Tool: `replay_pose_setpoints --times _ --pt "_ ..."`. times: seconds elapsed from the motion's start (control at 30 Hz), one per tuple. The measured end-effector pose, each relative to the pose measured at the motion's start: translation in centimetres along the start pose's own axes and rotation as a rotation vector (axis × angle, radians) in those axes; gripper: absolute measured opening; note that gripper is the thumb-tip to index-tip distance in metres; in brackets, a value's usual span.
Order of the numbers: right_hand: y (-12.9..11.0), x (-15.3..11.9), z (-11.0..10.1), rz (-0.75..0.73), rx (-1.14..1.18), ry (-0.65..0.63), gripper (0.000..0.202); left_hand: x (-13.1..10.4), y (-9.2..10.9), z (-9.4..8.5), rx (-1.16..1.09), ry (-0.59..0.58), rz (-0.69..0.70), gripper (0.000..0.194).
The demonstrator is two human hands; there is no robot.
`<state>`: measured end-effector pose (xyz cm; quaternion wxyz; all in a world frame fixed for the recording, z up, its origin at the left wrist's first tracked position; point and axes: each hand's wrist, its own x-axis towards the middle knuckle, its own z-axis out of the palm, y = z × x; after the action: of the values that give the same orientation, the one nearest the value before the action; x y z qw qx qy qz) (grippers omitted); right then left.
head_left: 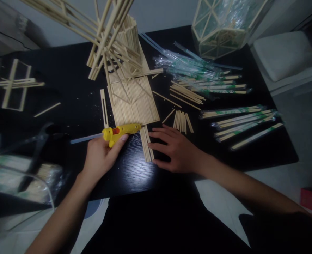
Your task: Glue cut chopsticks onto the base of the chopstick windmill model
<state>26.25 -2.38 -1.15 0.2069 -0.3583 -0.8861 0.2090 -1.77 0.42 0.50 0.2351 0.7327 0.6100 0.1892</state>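
My left hand [100,157] is wrapped round a yellow glue gun [122,132], its nozzle pointing right at the top of a narrow strip of sticks [146,144]. A translucent glue stick [85,138] sticks out of the gun's back. With fingers spread, my right hand [173,148] touches the right edge of that strip. Just beyond lies a flat panel of joined sticks [136,106], part of a larger stick structure [129,42] with long crossing sticks rising above it.
Short sticks [181,121] and wrapped chopsticks [243,121] lie on the black table [73,169] to the right. A stick frame [15,84] is at the far left, a faceted case [219,31] at the back right. A bagged bundle [18,176] sits front left.
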Motion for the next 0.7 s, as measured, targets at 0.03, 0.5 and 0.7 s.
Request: replay_pose_setpoints --times 0.03,0.5,0.7 --pt "0.01 0.0 0.01 -0.001 -0.005 0.001 0.038 0.0 0.01 -0.01 -0.003 0.001 0.0 0.055" --pt "0.0 0.03 0.14 -0.014 -0.007 0.027 0.039 -0.44 -0.78 0.15 -0.068 0.0 0.005 0.05" --pt "0.06 0.0 0.21 -0.007 -0.008 0.02 0.039 -0.43 -0.86 0.37 -0.084 0.025 0.016 0.048"
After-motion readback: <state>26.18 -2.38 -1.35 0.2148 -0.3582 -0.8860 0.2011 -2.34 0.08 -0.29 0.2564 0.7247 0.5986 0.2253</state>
